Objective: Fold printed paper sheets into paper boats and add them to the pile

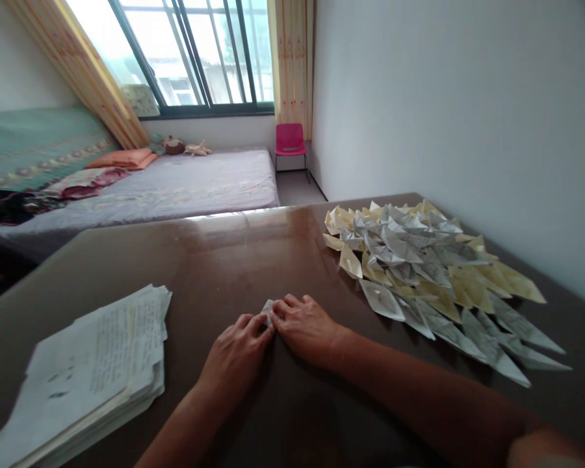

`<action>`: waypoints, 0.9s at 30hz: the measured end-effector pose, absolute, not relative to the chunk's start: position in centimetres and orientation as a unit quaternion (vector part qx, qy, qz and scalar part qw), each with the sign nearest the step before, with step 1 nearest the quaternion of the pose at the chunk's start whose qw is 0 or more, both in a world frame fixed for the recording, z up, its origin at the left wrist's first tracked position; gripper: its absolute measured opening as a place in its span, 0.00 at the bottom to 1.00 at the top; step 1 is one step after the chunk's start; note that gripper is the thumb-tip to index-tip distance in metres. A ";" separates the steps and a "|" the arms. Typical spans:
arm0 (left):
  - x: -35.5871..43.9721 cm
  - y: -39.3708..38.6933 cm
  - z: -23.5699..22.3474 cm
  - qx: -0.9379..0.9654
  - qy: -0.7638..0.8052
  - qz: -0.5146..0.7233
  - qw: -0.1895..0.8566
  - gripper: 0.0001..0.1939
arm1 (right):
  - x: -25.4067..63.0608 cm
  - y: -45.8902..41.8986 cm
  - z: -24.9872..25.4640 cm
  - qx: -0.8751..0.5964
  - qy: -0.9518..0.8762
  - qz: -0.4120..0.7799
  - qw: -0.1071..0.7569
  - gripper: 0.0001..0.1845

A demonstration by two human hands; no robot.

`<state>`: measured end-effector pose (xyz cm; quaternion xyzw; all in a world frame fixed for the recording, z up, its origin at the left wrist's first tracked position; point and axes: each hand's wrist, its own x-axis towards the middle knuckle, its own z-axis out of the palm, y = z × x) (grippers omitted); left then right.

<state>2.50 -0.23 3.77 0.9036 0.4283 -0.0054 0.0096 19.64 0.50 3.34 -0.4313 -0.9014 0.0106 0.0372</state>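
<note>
My left hand [237, 354] and my right hand [306, 327] meet on the brown table [214, 260], fingers curled and pressed down on a small folded piece of paper [268, 308]. Only a corner of that paper shows between the fingertips; the rest is hidden under both hands. A stack of written paper sheets [92, 370] lies to the left of my left hand. To the right of my right hand spreads a pile of folded paper boats [429, 273], white and pale yellow.
A white wall runs along the table's right side. Beyond the table's far edge is a bed [175, 185] with pillows and soft toys, a pink chair [290, 143] in the corner, and a window with curtains.
</note>
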 end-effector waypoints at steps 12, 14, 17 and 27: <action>1.5 2.3 -0.7 0.830 0.498 0.226 0.109 0.16 | 20.8 3.6 0.7 -0.515 -0.810 0.194 0.202 0.27; 1.4 2.4 -0.7 0.814 0.516 0.235 0.130 0.21 | 21.0 4.0 0.4 -0.508 -0.785 0.261 0.242 0.25; 1.4 2.4 -0.5 0.788 0.534 0.252 0.173 0.17 | 21.2 4.4 0.2 -0.468 -0.756 0.345 0.302 0.14; 1.4 2.5 -0.3 0.764 0.474 0.378 0.219 0.09 | 21.1 4.2 0.5 -0.422 -0.736 0.353 0.394 0.08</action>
